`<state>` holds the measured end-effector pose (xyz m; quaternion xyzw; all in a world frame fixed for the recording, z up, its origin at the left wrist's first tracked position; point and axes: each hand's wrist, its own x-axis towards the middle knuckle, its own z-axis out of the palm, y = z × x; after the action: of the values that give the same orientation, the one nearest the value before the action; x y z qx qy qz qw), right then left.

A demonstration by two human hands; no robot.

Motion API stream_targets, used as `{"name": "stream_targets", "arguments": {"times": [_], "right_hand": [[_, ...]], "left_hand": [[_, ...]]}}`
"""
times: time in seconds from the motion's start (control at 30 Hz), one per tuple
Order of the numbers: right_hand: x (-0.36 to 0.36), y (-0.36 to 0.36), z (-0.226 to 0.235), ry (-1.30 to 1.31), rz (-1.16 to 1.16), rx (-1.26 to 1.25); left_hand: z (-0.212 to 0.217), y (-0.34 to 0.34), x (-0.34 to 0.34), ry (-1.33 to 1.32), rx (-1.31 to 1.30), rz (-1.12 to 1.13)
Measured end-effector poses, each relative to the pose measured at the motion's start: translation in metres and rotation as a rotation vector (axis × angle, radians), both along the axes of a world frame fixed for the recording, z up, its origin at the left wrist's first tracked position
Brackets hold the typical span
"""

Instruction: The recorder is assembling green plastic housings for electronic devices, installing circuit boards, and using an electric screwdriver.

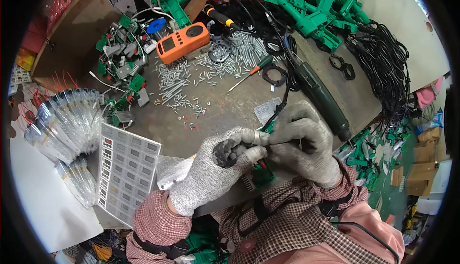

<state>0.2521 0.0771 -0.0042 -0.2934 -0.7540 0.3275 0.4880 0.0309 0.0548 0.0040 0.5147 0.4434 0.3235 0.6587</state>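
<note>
My left hand (pixel 215 170), in a light speckled glove, is curled with thumb and fingers closed. A dark, rounded black piece (pixel 224 154) shows within its curl; the exact kind is unclear. My right hand (pixel 306 146), in a greyish glove, is closed in a pinch against the left fingertips. What it pinches is hidden between the fingers. A black cord (pixel 278 114) runs down from the bench to the meeting fingertips. Just below the hands is a green plastic housing (pixel 262 174) with small electronic parts, partly covered by them.
An electric screwdriver (pixel 322 102) lies right of the hands. Beyond them are a small screwdriver (pixel 251 74), loose screws (pixel 247 46), an orange meter (pixel 183 42) and green housings (pixel 316 15). Black cords (pixel 383 58) pile at right; a component sheet (pixel 128 168) and bagged parts (pixel 72 125) lie left.
</note>
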Motion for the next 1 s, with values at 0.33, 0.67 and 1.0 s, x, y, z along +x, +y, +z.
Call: {"name": "stream_targets", "arguments": {"times": [0.33, 0.67, 1.0], "right_hand": [[0.094, 0.023, -0.023, -0.648, -0.743, 0.041], [0.106, 0.020, -0.036, -0.689, -0.736, -0.130], [0.105, 0.019, -0.035, -0.638, -0.732, -0.177]], "left_hand": [[0.014, 0.005, -0.015, 0.810, 0.686, -0.352], [0.030, 0.015, -0.009, 0.902, 0.698, -0.503], [0.022, 0.015, -0.005, 0.924, 0.748, -0.531]]}}
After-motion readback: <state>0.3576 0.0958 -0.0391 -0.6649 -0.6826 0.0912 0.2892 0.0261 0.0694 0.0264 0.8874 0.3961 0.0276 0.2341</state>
